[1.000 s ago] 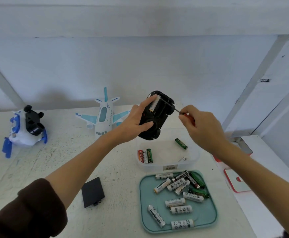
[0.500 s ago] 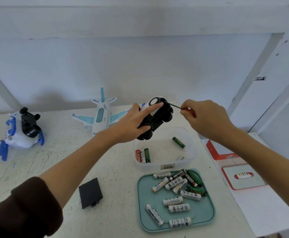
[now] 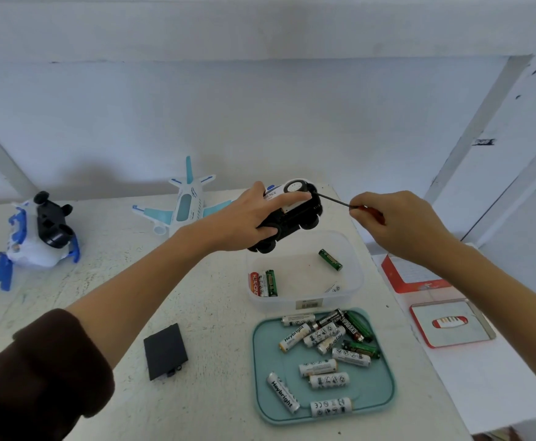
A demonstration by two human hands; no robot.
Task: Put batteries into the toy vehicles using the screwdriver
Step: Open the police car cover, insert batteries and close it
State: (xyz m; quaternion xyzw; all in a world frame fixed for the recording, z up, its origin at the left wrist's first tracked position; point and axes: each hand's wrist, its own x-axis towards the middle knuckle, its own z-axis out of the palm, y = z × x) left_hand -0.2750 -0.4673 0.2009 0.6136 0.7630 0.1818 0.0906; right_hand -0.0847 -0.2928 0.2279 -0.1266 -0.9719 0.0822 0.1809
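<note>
Taking the teal tray [image 3: 384, 405] as our landmark, we start nearest to us: it holds a loose heap of batteries [image 3: 325, 335], mostly white with a few green and black ones. Just left of the tray a black cover [image 3: 165, 351] lies flat on the table [image 3: 101, 265], which we judge to be a battery door already off one of the toys. Directly beyond the tray sits a clear tub [image 3: 354, 281] with a few more batteries in it.

Above that tub we hold the toy car [image 3: 295, 214] in the air. Our left hand [image 3: 244, 219] is closed around it, thumb beneath by a wheel and forefinger laid over the white body. Our right hand [image 3: 397, 224] pinches the red handle of the screwdriver [image 3: 336, 201], whose thin shaft reaches left to touch the car's far end.

What has changed: a second ago the car was tipped with its open underside and a seated battery facing us; now it has rolled so the white shell shows on top and the wheels point toward the tub. The compartment is hidden from us, so we cannot tell whether the screwdriver tip is seating a battery.

Far left of the tray, the toy plane [image 3: 185, 203] and a blue and white toy [image 3: 34, 240] lying on its side wait untouched.
</note>
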